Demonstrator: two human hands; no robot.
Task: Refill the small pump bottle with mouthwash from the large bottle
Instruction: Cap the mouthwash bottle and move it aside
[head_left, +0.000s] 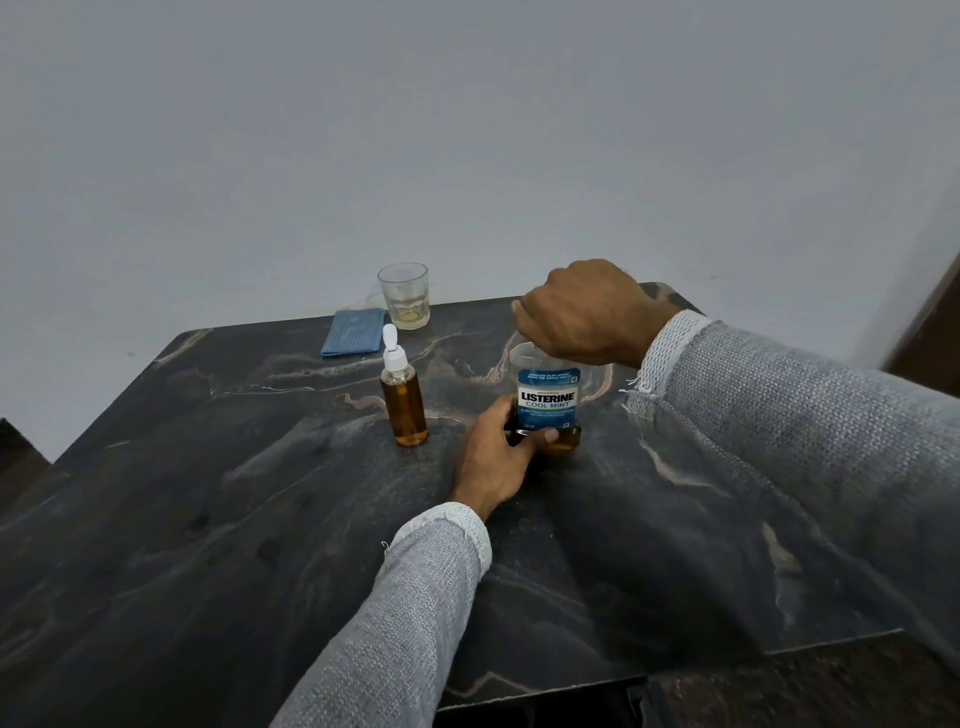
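Note:
The large mouthwash bottle (548, 402), clear with a blue and white label and a little amber liquid at its bottom, stands upright on the dark marble table (260, 519). My left hand (498, 457) grips its base. My right hand (582, 312) is closed over its top, hiding the cap. The small pump bottle (404, 402), nearly full of amber liquid with its white pump on, stands upright just left of the large bottle, untouched.
A glass tumbler (404, 295) with a little pale liquid stands at the table's far edge by the grey wall. A folded blue cloth (354, 331) lies left of it. The table's edges run close on the left and near right.

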